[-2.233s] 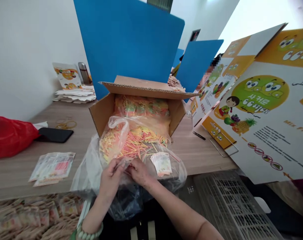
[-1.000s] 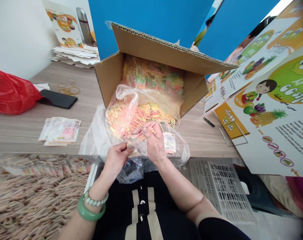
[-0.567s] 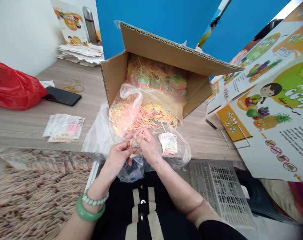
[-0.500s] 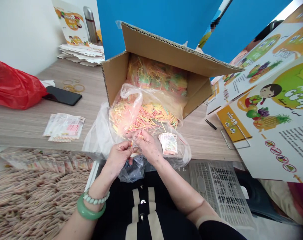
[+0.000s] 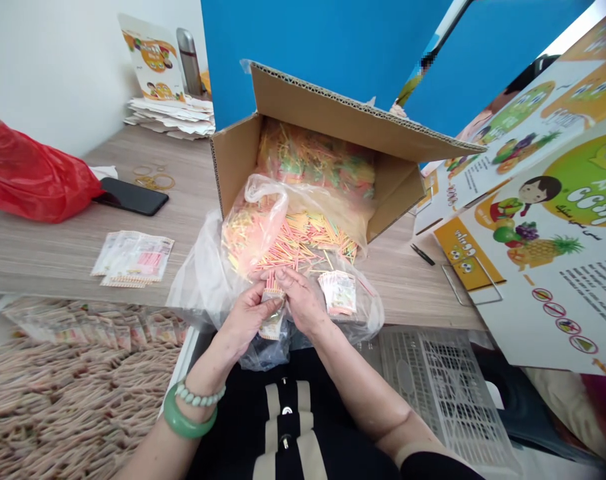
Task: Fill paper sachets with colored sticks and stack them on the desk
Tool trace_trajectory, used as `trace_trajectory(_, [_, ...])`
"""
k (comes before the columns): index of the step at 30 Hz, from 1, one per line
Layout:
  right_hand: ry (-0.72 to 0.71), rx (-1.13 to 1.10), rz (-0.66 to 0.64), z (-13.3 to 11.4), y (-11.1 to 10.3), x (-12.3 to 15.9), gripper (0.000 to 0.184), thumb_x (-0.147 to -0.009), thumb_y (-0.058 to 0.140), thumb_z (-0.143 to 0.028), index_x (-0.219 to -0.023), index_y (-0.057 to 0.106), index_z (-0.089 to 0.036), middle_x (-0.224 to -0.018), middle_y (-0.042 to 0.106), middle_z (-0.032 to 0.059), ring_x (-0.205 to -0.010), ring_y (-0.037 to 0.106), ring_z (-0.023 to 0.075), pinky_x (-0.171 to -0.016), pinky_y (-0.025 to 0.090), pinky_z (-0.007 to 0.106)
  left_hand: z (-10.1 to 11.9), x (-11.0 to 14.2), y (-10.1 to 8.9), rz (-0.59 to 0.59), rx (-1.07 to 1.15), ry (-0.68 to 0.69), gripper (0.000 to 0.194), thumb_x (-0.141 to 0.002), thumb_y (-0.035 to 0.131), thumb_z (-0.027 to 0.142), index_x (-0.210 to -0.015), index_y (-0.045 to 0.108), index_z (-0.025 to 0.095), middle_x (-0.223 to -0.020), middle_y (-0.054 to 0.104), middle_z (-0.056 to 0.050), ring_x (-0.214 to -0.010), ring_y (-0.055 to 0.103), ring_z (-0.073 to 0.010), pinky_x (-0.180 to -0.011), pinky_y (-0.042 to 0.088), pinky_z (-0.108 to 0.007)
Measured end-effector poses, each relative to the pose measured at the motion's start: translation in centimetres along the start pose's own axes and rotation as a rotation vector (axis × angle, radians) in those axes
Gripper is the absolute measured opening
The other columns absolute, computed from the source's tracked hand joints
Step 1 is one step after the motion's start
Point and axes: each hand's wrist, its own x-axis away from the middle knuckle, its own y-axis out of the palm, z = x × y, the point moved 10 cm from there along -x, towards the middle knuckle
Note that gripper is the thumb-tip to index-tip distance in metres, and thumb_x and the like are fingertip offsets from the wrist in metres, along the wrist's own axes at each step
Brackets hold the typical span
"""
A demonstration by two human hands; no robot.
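Observation:
Low in front of the carton, my left hand pinches a small printed sachet between thumb and fingers. My right hand is closed at the sachet's upper end, its fingertips on a few thin pink-orange sticks standing in the mouth. Just beyond my fingers, loose coloured sticks spill over a clear plastic bag. They come from an open cardboard box lying with its mouth towards me. A fanned stack of sachets rests on the plastic beside my right hand.
More sachets lie on the table at left, near a black phone and a red bag. Tweezers and printed cartons are at right. Below the table edge are many packed sachets and a plastic crate.
The sachet now hangs upright in plain view between my hands, with stick ends showing at its top. My right hand has turned and shifted slightly right. The whole view has moved a little.

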Motion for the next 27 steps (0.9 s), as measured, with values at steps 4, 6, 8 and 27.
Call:
trace_trajectory(4, [-0.006, -0.035, 0.059, -0.1, -0.9, -0.4, 0.020, -0.082, 0.067, -0.039, -0.079, 0.072, -0.021, -0.088, 0.074, 0.0036, -0.089, 0.067, 0.0192, -0.092, 0.051, 0.036, -0.3, -0.1, -0.2, -0.010, -0.051, -0.013, 0.032, -0.061, 0.085, 0.031, -0.085, 0.071, 0.016, -0.072, 0.065, 0.002, -0.063, 0.056, -0.0125, -0.061, 0.044, -0.024])
trace_trajectory(6, [-0.005, -0.070, 0.095, 0.0, -1.3, -0.6, 0.018, -0.080, 0.068, -0.038, -0.077, 0.071, -0.021, -0.086, 0.074, 0.0036, -0.087, 0.068, 0.0192, -0.090, 0.052, 0.036, -0.5, -0.2, -0.1, -0.025, -0.075, -0.018, 0.030, -0.062, 0.084, 0.031, -0.084, 0.070, 0.016, -0.070, 0.064, 0.003, -0.061, 0.054, -0.0120, -0.059, 0.042, -0.023])
trace_trajectory(8, [-0.014, -0.097, 0.131, -0.2, -1.7, -0.8, 0.019, -0.080, 0.067, -0.040, -0.077, 0.070, -0.022, -0.088, 0.074, 0.0035, -0.086, 0.068, 0.0197, -0.087, 0.053, 0.036, -0.6, -0.3, 0.0, -0.040, -0.100, -0.016, 0.029, -0.064, 0.082, 0.032, -0.084, 0.069, 0.016, -0.071, 0.064, 0.002, -0.062, 0.053, -0.0121, -0.060, 0.042, -0.023])
trace_trajectory(27, [-0.118, 0.508, 0.115, -1.0, -4.3, -0.4, 0.021, -0.081, 0.065, -0.029, -0.101, 0.069, -0.025, -0.107, 0.069, 0.0025, -0.101, 0.061, 0.0206, -0.095, 0.044, 0.037, 2.9, -0.9, -2.6, 0.120, 0.001, 0.191, 0.035, -0.067, 0.084, 0.033, -0.093, 0.068, 0.017, -0.079, 0.070, 0.000, -0.066, 0.062, -0.0155, -0.063, 0.052, -0.027])
